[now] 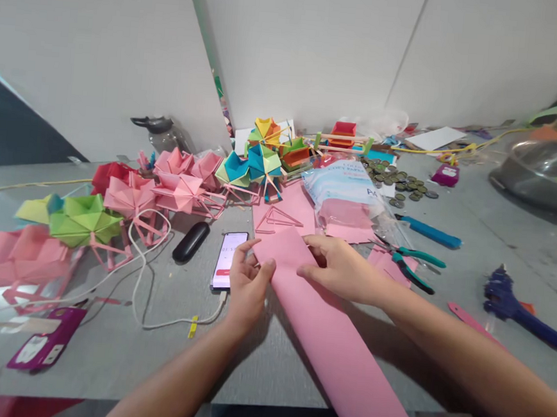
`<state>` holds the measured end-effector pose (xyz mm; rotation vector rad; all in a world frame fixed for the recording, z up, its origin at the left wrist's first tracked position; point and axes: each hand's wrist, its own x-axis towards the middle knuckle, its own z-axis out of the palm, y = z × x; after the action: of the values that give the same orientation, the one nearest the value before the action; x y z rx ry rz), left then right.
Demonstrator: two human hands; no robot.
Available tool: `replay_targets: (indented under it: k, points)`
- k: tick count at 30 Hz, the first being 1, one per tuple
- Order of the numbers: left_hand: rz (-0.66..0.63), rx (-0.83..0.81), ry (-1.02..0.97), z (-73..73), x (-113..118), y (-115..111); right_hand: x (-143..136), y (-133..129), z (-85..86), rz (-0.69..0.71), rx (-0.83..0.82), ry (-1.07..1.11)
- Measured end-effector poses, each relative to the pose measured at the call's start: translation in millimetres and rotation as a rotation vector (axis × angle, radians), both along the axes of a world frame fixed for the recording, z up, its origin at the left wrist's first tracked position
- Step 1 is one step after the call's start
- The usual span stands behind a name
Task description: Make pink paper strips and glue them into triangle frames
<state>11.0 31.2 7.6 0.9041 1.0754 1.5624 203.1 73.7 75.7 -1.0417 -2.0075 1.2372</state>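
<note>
Right of the lit black-edged smartphone (229, 259), the long pink paper strip (320, 327) is held at its far end, the left hand (248, 286) closed on its left edge, the right hand (346, 268) on its right. It looks barely worked, flat and without clear pleats, whereas the pleated pink paper shapes (132, 192) left of the phone look already formed, on thin pink paper legs (149, 227).

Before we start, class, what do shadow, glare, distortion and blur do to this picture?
Head view: a soft shadow on the table beside the pink paper; head view: highlights on the metal bowl and plastic bag; head view: wide-angle stretching towards the edges; head view: digits on the phone too blurred to read surely.
</note>
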Motion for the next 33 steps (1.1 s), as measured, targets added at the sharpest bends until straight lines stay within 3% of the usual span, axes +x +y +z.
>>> replay_targets:
  k: [2,4,8,15,22,33]
  points:
    - [0.057,-0.002,0.045,-3.5,-3.4,6.2,1.3,5.9,-4.5,0.021,0.001,0.014]
    - [0.095,-0.013,0.089,-5.8,-5.9,11.0,3.1,13.0,-10.3,-0.045,0.037,0.016]
    - [0.068,-0.026,0.135,-5.5,-8.8,13.2,5.8,21.2,-18.7,-0.108,0.091,-0.014]
    - [0.111,0.100,0.369,2.0,-12.2,6.6,3.7,6.9,-16.1,0.038,0.212,-0.100]
    - [0.140,0.148,0.463,5.6,-14.6,-0.6,2.8,-3.1,-15.1,-0.052,0.305,0.066]
    - [0.167,0.270,0.564,6.2,-14.7,-8.6,1.6,-8.1,-16.1,-0.079,0.616,0.069]
